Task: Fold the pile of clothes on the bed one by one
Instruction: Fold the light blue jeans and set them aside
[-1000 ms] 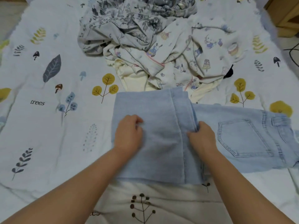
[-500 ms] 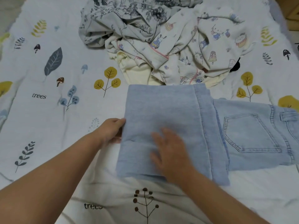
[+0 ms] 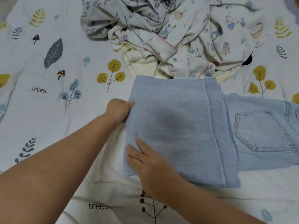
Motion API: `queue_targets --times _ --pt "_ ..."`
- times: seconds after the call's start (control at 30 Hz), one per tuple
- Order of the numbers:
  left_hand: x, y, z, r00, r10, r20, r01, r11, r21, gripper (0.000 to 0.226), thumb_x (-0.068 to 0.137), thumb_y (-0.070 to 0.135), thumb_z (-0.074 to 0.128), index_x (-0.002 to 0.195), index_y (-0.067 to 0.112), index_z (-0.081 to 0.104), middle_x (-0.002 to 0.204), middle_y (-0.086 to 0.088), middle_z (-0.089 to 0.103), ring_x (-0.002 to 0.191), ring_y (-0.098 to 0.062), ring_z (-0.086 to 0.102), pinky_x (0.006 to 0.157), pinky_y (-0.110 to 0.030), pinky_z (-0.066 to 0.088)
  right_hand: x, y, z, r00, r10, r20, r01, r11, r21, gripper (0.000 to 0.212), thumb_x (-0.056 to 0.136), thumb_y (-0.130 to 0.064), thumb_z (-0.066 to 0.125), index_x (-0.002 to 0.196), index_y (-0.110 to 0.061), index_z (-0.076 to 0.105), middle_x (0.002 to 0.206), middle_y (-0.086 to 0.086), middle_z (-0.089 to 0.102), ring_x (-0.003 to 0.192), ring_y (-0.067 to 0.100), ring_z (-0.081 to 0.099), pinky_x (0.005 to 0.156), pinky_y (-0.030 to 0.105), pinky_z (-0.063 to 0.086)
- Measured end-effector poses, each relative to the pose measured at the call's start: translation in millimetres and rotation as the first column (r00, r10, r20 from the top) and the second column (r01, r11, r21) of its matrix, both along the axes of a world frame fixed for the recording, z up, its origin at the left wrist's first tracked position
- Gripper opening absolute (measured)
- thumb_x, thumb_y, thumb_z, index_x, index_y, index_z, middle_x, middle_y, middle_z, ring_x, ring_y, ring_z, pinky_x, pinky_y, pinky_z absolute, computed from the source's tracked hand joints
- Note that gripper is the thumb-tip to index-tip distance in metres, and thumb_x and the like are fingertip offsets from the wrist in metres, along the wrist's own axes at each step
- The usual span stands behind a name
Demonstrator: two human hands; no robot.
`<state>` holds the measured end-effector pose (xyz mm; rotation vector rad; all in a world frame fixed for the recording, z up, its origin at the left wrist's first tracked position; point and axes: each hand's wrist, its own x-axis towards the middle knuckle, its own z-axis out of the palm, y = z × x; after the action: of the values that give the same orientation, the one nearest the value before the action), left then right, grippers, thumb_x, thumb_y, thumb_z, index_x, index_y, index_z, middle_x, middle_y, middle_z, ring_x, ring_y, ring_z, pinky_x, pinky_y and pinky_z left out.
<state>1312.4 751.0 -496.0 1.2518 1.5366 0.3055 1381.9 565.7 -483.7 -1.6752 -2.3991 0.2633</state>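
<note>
- Right hand (image 3: 152,165) lies flat, fingers straight, pressing the near-left corner of the folded jeans (image 3: 186,126)
- Left hand (image 3: 119,110) pinches the jeans' left edge
- Jeans lie on the bed (image 3: 48,110), just before the unfolded clothes pile (image 3: 169,33)

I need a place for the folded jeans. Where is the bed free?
Free: bedsheet left of the jeans and left hand, and the near strip below the jeans. Crowded: the clothes pile behind them.
</note>
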Motion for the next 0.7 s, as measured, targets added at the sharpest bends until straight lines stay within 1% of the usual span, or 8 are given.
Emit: queue_targets --times 0.13,0.2,0.3,0.37,0.47,0.57,0.63,0.7 --pt "-7 -17 -20 0.983 -0.036 -0.182 0.055 0.993 0.1 0.046 0.092 0.03 0.055 0.053 0.011 0.042 0.053 -0.008 0.044 0.053 -0.025 0.043 0.058 -0.036 0.041 7 -13 -2 0.961 0.218 0.172 -0.21 0.976 -0.063 0.05 0.08 -0.031 0.029 0.11 -0.022 0.069 0.115 -0.005 0.067 0.112 0.018 0.06 0.101 0.033 0.041" --pt "-9 -24 -22 0.977 -0.046 -0.209 0.062 0.996 0.071 0.039 0.093 0.035 0.05 0.064 0.01 0.047 0.061 -0.008 0.049 0.064 -0.025 0.048 0.063 -0.037 0.043 8 -24 -6 0.979 0.192 0.069 -0.182 0.975 -0.127 0.055 0.078 -0.049 0.024 0.119 -0.028 0.054 0.123 -0.005 0.062 0.118 0.022 0.057 0.094 0.035 0.047" --pt "-11 -45 -16 0.968 -0.116 -0.22 0.129 0.99 0.047 0.034 0.09 0.041 0.054 0.094 0.008 0.048 0.084 -0.007 0.055 0.082 -0.028 0.055 0.071 -0.035 0.044 28 -14 -9 0.985 -0.167 0.03 0.167 0.986 0.003 0.05 0.087 -0.049 0.028 0.128 -0.021 0.041 0.132 0.008 0.057 0.127 0.026 0.046 0.099 0.046 0.042" --pt "-13 -72 -11 0.943 -0.183 -0.279 0.218 0.971 0.1 0.04 0.089 0.033 0.059 0.112 0.006 0.04 0.098 -0.011 0.058 0.095 -0.032 0.058 0.077 -0.034 0.041 60 -2 -19 0.875 -0.458 0.159 0.474 0.876 -0.084 0.053 0.089 -0.047 0.029 0.132 -0.017 0.038 0.135 0.016 0.053 0.128 0.032 0.034 0.1 0.056 0.036" --pt "-15 -100 -10 0.924 -0.22 -0.313 0.265 0.958 0.107 0.032 0.091 0.028 0.057 0.101 0.012 0.03 0.103 -0.015 0.06 0.097 -0.035 0.059 0.074 -0.034 0.04 86 -13 -44 0.78 -0.519 0.35 0.62 0.717 -0.319 0.062 0.096 -0.056 0.01 0.142 -0.019 0.031 0.144 0.017 0.041 0.133 0.037 0.027 0.103 0.06 0.022" --pt "-11 -84 -9 0.775 -0.352 -0.525 0.429 0.903 0.029 0.038 0.093 0.043 0.048 0.1 0.01 0.03 0.109 -0.023 0.06 0.102 -0.038 0.058 0.08 -0.037 0.041 98 -9 -39 0.796 -0.517 0.314 0.602 0.727 -0.331 0.083 0.086 -0.065 -0.009 0.148 -0.02 0.024 0.154 0.013 0.022 0.142 0.036 0.019 0.111 0.055 0.014" --pt "-9 -64 -7 0.659 -0.422 -0.622 0.51 0.859 -0.042 0.05 0.093 0.052 0.04 0.111 0.005 0.037 0.116 -0.024 0.058 0.109 -0.037 0.055 0.087 -0.037 0.041 118 3 -25 0.69 -0.684 0.237 0.724 0.651 -0.23 0.07 0.089 -0.055 0.018 0.142 -0.013 0.037 0.151 0.019 0.028 0.139 0.035 0.026 0.108 0.057 0.021" --pt "-5 -42 -2 0.665 -0.394 -0.635 0.483 0.875 -0.038 0.055 0.094 0.052 0.038 0.118 0.003 0.043 0.121 -0.022 0.056 0.113 -0.036 0.053 0.092 -0.037 0.04 146 11 -17 0.456 -0.872 0.176 0.888 0.432 -0.159 0.056 0.092 -0.039 0.043 0.139 -0.009 0.037 0.144 0.022 0.034 0.134 0.036 0.031 0.106 0.053 0.027"
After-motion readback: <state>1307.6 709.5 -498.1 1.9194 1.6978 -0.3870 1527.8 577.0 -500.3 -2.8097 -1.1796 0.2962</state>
